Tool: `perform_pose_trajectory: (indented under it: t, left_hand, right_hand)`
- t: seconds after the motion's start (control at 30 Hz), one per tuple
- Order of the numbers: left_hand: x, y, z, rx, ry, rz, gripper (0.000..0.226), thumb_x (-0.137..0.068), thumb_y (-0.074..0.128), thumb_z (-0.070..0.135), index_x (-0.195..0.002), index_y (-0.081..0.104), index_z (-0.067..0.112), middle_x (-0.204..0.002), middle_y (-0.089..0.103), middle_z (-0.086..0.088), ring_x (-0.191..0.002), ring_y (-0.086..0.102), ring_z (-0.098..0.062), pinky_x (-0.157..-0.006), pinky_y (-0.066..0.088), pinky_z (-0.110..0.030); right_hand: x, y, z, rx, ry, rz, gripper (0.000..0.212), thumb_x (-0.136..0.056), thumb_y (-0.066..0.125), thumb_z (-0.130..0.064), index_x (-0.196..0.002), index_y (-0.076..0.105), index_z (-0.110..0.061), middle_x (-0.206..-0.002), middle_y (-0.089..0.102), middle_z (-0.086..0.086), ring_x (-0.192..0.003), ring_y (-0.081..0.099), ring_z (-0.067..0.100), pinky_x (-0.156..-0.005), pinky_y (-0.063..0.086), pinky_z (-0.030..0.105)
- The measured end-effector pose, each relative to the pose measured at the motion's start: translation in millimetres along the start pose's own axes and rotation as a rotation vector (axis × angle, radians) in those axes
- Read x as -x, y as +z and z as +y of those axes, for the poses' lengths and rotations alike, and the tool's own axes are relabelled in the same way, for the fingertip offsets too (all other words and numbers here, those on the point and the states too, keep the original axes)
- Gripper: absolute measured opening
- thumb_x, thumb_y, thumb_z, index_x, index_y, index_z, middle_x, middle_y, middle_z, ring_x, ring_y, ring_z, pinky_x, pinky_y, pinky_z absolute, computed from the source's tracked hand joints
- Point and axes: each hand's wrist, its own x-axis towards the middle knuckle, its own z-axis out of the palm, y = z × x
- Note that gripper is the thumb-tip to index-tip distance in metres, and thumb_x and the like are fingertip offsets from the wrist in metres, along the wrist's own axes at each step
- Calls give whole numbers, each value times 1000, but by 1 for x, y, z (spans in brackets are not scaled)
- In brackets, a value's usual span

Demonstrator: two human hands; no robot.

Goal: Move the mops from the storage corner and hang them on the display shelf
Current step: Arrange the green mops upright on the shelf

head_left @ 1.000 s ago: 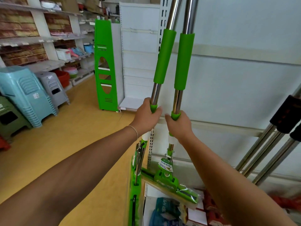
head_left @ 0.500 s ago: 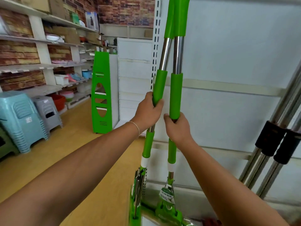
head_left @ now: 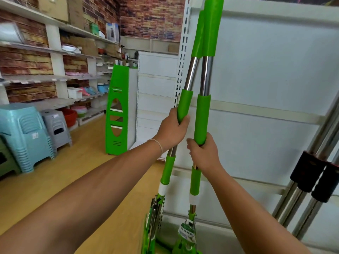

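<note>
Left hand [head_left: 171,130] gripping left green mop [head_left: 184,105], right hand [head_left: 204,153] gripping right green mop [head_left: 202,118], both standing upright against white display shelf [head_left: 266,85]

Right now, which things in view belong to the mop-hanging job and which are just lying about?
Job:
- left mop, gripped by left hand
- right mop, gripped by right hand
- white display shelf

Lying about:
- blue stools
- grey stools
- green stand
- black-grip poles
- red basin
</note>
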Motion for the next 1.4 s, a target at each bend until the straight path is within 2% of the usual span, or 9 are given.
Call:
perform_pose_trajectory:
  t: [0.17, 0.3, 0.47, 0.6, 0.7, 0.9, 1.07, 1.2, 1.4]
  left_hand:
    - [13, 3, -28, -7, -43, -41, 20, -101, 47, 39, -111, 44, 22, -80, 57, -1, -68, 57, -15, -54, 39, -23]
    - [44, 10, -82, -100, -117, -122, 21, -100, 50, 38, -110, 48, 19, -77, 55, 6, -66, 53, -7, -54, 34, -18]
    - [90, 24, -152, -62, -374, -365, 29, -95, 61, 30, -118, 48, 21, -94, 58, -3, -82, 55, -20, -74, 48, -33]
    - [116, 34, -186, -84, -487, -427, 44, -87, 70, 17, -124, 46, 21, -113, 60, -5, -101, 59, -25, -91, 50, -39]
    - [130, 39, -205, -154, -512, -463, 53, -84, 68, 8, -131, 44, 16, -115, 59, -8, -99, 57, -27, -86, 48, -38]
    - [142, 39, -234, -194, -451, -460, 50, -80, 66, 1, -122, 47, 21, -90, 57, 10, -78, 56, -9, -66, 43, -23]
    - [132, 25, -245, -319, -338, -660, 64, -84, 71, 12, -138, 40, 19, -124, 61, -6, -112, 56, -25, -89, 42, -28]
    - [126, 20, -247, -399, -256, -727, 62, -89, 67, 16, -140, 33, 14, -122, 57, -11, -102, 53, -26, -84, 38, -29]
    - [123, 22, -246, -408, -205, -660, 50, -86, 64, 8, -128, 38, 6, -104, 50, -8, -91, 51, -26, -77, 39, -32]
  right_hand:
    - [7, 4, 19, 8, 42, -11, 19, -90, 60, -28, -97, 52, -13, -95, 66, 18, -86, 66, 32, -77, 56, 47]
    - [38, 10, 68, 108, 130, -45, 21, -96, 58, -32, -95, 57, -11, -79, 62, 6, -74, 60, 23, -60, 46, 28]
    - [77, 20, 142, 229, 306, -111, 14, -93, 62, -28, -96, 54, -18, -77, 59, -1, -66, 55, 14, -57, 45, 28]
    - [106, 30, 195, 303, 497, -185, 14, -91, 62, -26, -93, 58, -12, -84, 64, 7, -77, 59, 23, -68, 45, 32]
    - [120, 36, 219, 311, 554, -229, 13, -89, 65, -27, -91, 60, -15, -86, 65, 5, -83, 60, 26, -74, 46, 33]
    - [139, 38, 235, 188, 589, -215, 20, -85, 69, -29, -87, 59, -13, -82, 65, 12, -74, 60, 23, -69, 50, 35]
    - [167, 35, 229, 162, 621, -76, 12, -81, 66, -18, -85, 57, -11, -74, 60, 10, -68, 58, 20, -67, 52, 37]
    - [197, 30, 214, 207, 638, 22, 15, -80, 70, -13, -77, 56, -18, -72, 60, 5, -70, 60, 22, -69, 53, 37]
    - [232, 35, 189, 231, 665, 63, 15, -80, 72, -8, -79, 58, -11, -72, 59, 6, -65, 57, 16, -63, 47, 28]
